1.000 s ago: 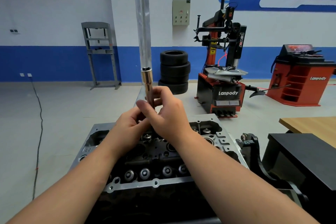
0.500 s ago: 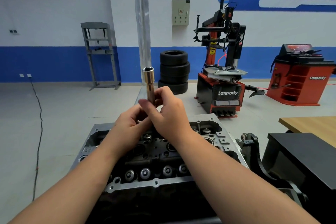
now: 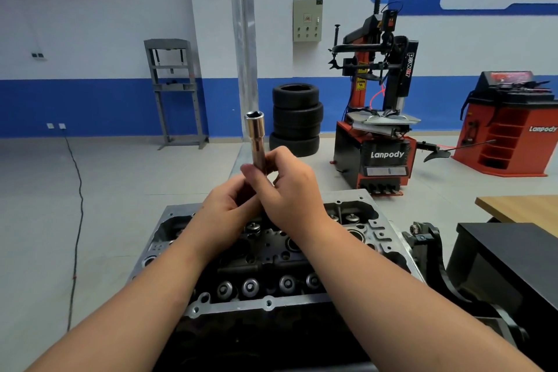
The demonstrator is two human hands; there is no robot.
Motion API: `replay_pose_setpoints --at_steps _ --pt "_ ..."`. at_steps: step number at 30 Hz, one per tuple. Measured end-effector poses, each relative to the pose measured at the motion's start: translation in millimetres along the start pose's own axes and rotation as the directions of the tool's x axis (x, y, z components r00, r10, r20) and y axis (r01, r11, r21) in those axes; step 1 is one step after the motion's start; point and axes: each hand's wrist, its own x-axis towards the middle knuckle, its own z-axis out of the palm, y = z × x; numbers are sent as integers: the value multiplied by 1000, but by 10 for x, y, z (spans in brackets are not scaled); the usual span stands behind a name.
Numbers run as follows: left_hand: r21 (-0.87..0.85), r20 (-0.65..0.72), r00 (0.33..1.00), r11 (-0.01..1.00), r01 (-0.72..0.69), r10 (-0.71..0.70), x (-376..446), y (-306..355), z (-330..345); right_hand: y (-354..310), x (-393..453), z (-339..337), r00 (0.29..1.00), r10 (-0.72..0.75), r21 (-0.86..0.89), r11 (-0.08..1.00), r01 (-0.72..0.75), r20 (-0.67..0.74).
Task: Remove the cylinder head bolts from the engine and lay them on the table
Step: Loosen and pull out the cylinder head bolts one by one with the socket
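Both hands raised together over the engine (image 3: 271,254), meeting around a long socket (image 3: 257,137). Left hand (image 3: 225,219) curled round something dark beneath the socket, possibly a bolt shank, though mostly covered by fingers and hard to make out. Right hand (image 3: 291,187) pinching the socket's lower end between thumb and fingertips. Socket upright, open end on top, lower part hidden inside the two grips.

Engine directly below the hands, top face exposed, with valve springs (image 3: 250,286) in a row near the front edge. Middle of the engine blocked by the forearms. No bolt heads plainly distinguishable among the dark recesses. Engine's lower front in deep shadow and cut off at the bottom of the frame.

Right of the engine, a black stand (image 3: 431,254) and a black box (image 3: 510,263), both cut off by the right edge. Behind them, a corner of a wooden counter (image 3: 525,208), only partly in view.

Farther back: stacked tyres (image 3: 296,119), a tyre changer (image 3: 377,118), a red balancer (image 3: 510,127), a grey press frame (image 3: 173,90). Wall posters blurred, text unreadable.
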Motion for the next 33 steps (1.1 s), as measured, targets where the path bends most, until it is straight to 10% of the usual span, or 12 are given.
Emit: replay_pose_setpoints --at_steps 33 --pt "-1 -6 1000 1000 26 -26 12 -15 -9 -11 6 -6 997 55 44 997 -58 63"
